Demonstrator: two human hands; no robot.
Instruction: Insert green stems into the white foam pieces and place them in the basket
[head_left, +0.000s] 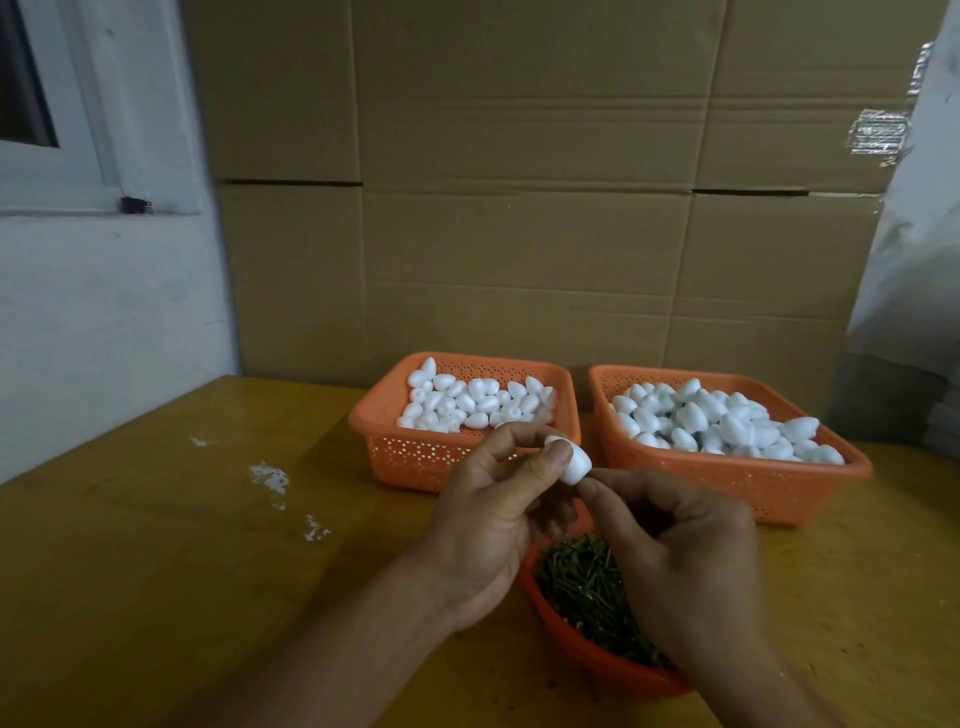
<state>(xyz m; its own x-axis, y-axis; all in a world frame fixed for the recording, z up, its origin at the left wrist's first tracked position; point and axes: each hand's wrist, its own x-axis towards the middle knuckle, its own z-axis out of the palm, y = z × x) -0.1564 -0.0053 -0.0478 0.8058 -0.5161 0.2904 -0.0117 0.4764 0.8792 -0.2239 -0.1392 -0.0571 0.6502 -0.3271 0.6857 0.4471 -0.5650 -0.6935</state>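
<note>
One foam piece (731, 464) held above the table, near of the left basket (415, 457) — pinched between thumb and fingers of left hand (488, 525). Right hand (675, 551) fingertips meet its wide end, pinched as if on a stem; stem itself not visible. Judgement: keep the piece steady, push straight along its axis, no twisting.

Count — two far baskets, right basket (779, 493) fuller, foam pieces too many to count; one near bowl of green stems (587, 587).

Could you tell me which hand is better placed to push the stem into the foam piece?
Probably the right hand: its fingertips meet the wide end of the foam piece, which the left hand grips. No stem is visible there.
</note>
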